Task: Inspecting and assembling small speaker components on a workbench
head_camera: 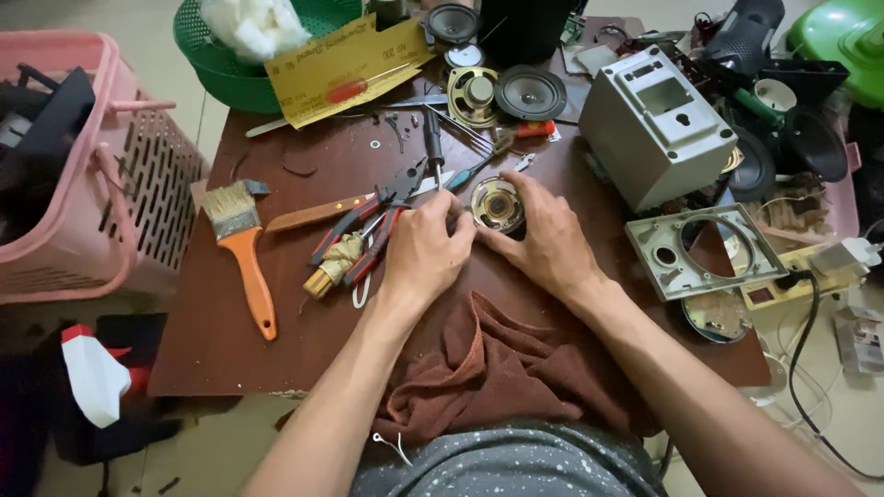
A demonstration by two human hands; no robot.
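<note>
Hands meet palm-down on the tabletop [276, 313]: left hand [425, 253] and right hand [543, 241] both pinch the small speaker driver [496, 204] between curled fingertips.

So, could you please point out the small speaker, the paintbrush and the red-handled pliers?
small speaker [497, 205], head view, metal back.
paintbrush [250, 276], head view, orange handle.
red-handled pliers [354, 221], head view, upper handle.

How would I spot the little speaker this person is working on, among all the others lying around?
Start at the dark brown table and find the rust-brown cloth at its near edge. Just beyond the cloth, the left hand and right hand meet around a small round speaker. Unlike the speakers farther back, it shows a brass-coloured metal frame and sits between fingertips.
</note>
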